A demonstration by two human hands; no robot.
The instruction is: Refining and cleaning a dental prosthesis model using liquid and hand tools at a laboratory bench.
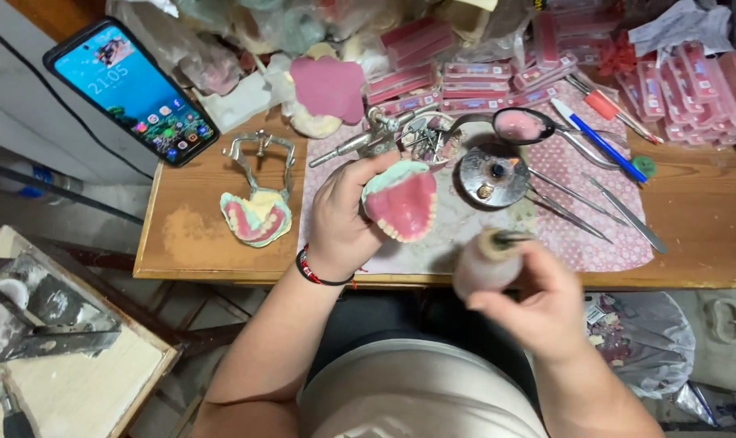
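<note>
Two hands work over a wooden table [692, 219]. In the head view, the left hand [340, 219] is wrapped around a pink set of false teeth [402, 201], holding it up just above a pink dotted cloth [583, 235]. The right hand [538, 304] is closed around a small bottle [483, 264], near the table's front edge. Metal tools [579, 207] lie on the cloth. Another set of teeth [256, 217] sits to the left, by a phone [131, 89].
</note>
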